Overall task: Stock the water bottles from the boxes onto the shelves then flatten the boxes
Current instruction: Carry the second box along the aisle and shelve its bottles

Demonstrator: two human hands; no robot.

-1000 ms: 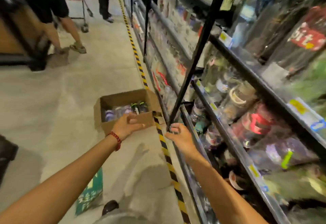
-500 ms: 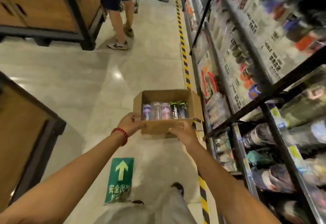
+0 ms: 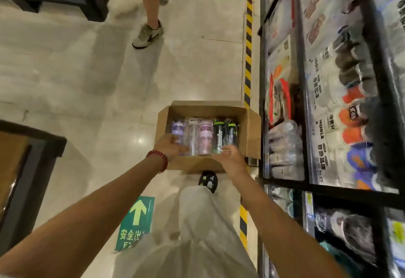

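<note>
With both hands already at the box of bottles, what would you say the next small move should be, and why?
Probably close the left hand round the purple-capped bottle it reaches over and lift it out toward the shelves. The cardboard box is open with five bottles lying in a row, the right hand is at its near wall by the black bottles, and nothing is lifted yet.

Brown cardboard box (image 3: 252, 128), purple, clear, pink, black-green bottles (image 3: 205, 135), yellow-black striped floor tape (image 3: 248, 36), red bracelet (image 3: 158, 157)
</note>
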